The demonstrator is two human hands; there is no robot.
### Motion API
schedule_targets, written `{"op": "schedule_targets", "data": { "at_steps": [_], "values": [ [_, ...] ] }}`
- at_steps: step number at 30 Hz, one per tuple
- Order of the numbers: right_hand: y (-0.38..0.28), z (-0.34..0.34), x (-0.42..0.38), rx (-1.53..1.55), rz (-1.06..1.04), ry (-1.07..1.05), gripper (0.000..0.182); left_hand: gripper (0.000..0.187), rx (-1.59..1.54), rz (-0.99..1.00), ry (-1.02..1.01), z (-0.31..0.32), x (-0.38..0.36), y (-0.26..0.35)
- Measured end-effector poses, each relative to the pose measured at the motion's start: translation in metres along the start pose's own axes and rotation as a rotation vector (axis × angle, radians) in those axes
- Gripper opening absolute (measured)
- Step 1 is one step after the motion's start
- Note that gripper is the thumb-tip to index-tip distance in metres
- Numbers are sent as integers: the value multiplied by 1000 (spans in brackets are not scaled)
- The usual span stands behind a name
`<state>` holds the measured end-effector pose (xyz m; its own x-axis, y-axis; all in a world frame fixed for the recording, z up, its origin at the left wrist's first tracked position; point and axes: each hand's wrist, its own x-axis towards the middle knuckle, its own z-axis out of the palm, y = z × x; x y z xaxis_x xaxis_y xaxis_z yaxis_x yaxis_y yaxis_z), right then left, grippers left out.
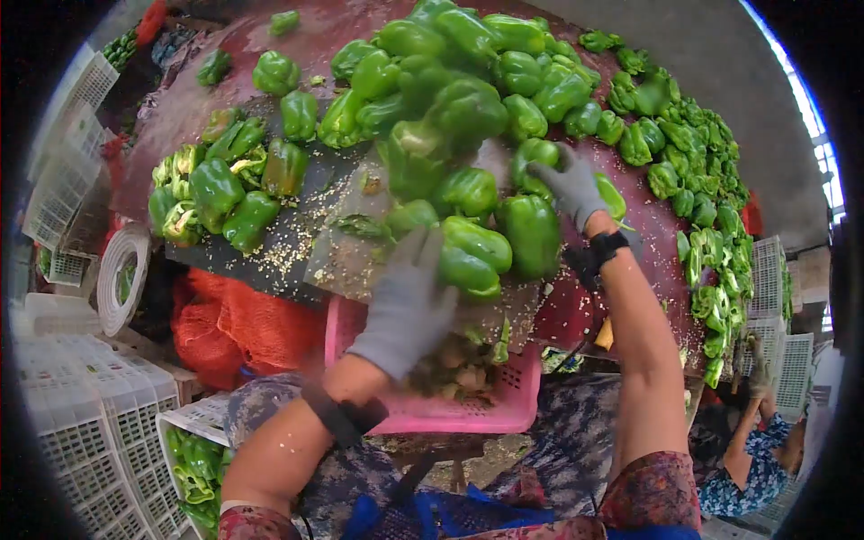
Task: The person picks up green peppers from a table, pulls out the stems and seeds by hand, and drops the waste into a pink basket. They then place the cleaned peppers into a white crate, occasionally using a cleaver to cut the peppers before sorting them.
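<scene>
My left hand (409, 301), in a grey glove, is somewhat blurred, its fingers stretched toward a green bell pepper (412, 218) and beside a larger pepper (475, 247). My right hand (574, 187), gloved too, has its fingers apart and lying against the side of another bell pepper (533, 164); I see no closed grip. Between the hands stands a big upright pepper (528, 236). Beyond them is a heap of whole green peppers (517, 72), several smeared by motion. Below my hands, a pink basket (522, 400) holds brownish-green scraps.
Cut and whole peppers (216, 193) sit left on a dark board (310, 211) strewn with seeds. Split peppers (693, 153) line the table's right edge. White crates (90, 423) and red mesh sacks (243, 328) stand at left. Another person's arm (742, 432) shows at lower right.
</scene>
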<state>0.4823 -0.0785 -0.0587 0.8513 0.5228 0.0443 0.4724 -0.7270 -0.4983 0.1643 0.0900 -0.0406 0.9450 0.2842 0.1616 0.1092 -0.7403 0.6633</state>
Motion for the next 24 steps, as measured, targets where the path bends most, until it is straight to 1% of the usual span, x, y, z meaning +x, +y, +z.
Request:
{"op": "schedule_targets", "data": {
  "at_steps": [2,3,6,8,11,12,14,15,18,21,24],
  "values": [
    [-12,12,-16,158,-82,-62,73,75,5,3,-3,2,2,2],
    [-17,17,-27,159,-187,49,66,74,15,4,-10,2,2,1],
    [-17,-17,-35,146,35,99,58,74,-17,36,33,3,0,0],
    [36,-33,-33,-795,-372,387,55,74,0,30,34,-2,-2,4],
    [58,-36,-37,-507,95,366,58,74,43,63,6,-3,-7,13],
    [62,-34,-36,-411,169,279,60,74,64,82,-9,-3,-8,15],
    [43,-25,-36,-208,311,105,63,75,164,148,-33,-5,-9,23],
    [32,-20,-39,12,286,118,76,76,214,182,-50,-4,-12,27],
    [13,3,-29,-77,191,28,77,77,317,247,-45,5,-15,28],
    [27,24,-30,95,-16,100,72,73,531,257,-69,12,-11,15],
    [13,-10,-70,114,134,194,70,69,522,223,-71,-2,-5,6]
  ]
}}
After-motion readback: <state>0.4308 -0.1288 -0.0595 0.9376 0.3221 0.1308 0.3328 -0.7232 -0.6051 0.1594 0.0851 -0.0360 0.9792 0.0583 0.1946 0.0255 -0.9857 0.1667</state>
